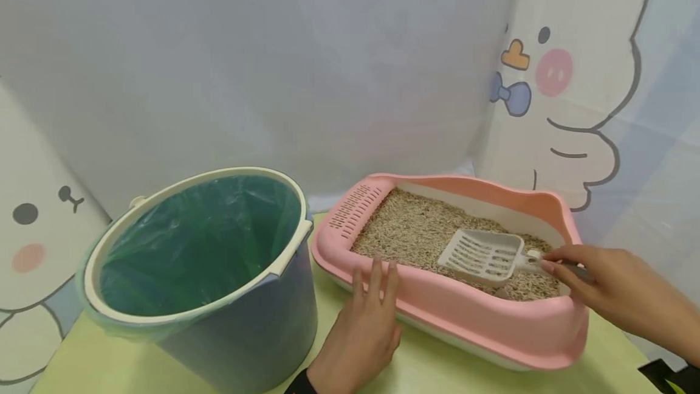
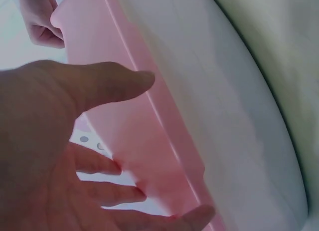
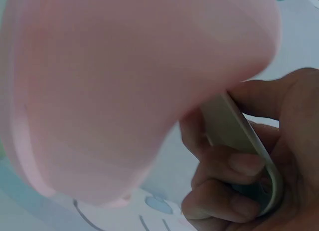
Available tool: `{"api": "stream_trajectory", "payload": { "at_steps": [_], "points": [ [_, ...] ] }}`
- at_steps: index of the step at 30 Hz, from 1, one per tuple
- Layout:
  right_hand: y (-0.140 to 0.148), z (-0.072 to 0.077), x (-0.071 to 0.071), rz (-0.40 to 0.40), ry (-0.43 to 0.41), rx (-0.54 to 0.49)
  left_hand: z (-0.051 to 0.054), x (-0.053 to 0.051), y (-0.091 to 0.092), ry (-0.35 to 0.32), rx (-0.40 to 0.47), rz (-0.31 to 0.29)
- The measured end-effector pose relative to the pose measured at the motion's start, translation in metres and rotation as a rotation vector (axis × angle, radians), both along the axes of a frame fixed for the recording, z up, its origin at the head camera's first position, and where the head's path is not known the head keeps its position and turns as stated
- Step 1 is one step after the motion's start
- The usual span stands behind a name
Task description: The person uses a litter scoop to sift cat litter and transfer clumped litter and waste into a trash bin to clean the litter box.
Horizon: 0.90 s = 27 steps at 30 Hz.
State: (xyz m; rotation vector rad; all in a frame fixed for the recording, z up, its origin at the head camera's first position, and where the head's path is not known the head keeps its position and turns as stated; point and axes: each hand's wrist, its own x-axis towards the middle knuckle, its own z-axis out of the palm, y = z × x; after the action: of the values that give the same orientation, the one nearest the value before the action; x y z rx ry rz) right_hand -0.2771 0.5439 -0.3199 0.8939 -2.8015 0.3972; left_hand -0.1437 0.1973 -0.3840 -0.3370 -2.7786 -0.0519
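Note:
A pink and white litter box (image 1: pixel 481 315) filled with beige pellets (image 1: pixel 421 224) stands on the table. My right hand (image 1: pixel 618 278) grips the handle of a light grey slotted scoop (image 1: pixel 481 254), whose head lies over the pellets; in the right wrist view my right hand (image 3: pixel 249 166) curls its fingers round the handle (image 3: pixel 234 136). My left hand (image 1: pixel 363 327) rests its spread fingertips on the box's near rim. The left wrist view shows my left hand (image 2: pixel 75 141) with fingers apart against the pink side (image 2: pixel 134 136).
A blue-grey bucket (image 1: pixel 257 321) with a green liner bag (image 1: pixel 208 242) stands left of the box. The yellow-green table (image 1: pixel 426 363) lies beneath both, and a pale curtain (image 1: pixel 306 65) with cartoon figures hangs behind.

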Motion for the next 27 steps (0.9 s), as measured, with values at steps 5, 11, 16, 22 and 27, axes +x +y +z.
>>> {"api": "stream_trajectory", "payload": {
  "at_steps": [5, 11, 16, 22, 27],
  "points": [
    [0.008, 0.011, -0.002, -0.108, 0.102, -0.055, -0.008, 0.004, 0.001, -0.061, -0.004, -0.006],
    [0.01, 0.015, 0.001, -0.228, 0.103, -0.061, -0.02, 0.004, 0.006, -0.037, -0.116, -0.002],
    [0.012, 0.019, -0.001, -0.233, 0.202, -0.06, -0.022, 0.001, 0.01, 0.011, -0.091, -0.023],
    [0.014, 0.037, -0.013, -0.005, 0.519, -0.024, -0.023, -0.002, 0.009, 0.026, -0.1, -0.012],
    [0.003, 0.055, -0.019, 0.058, 0.519, 0.256, -0.024, 0.0, 0.001, 0.004, -0.069, 0.009]
  ]
}}
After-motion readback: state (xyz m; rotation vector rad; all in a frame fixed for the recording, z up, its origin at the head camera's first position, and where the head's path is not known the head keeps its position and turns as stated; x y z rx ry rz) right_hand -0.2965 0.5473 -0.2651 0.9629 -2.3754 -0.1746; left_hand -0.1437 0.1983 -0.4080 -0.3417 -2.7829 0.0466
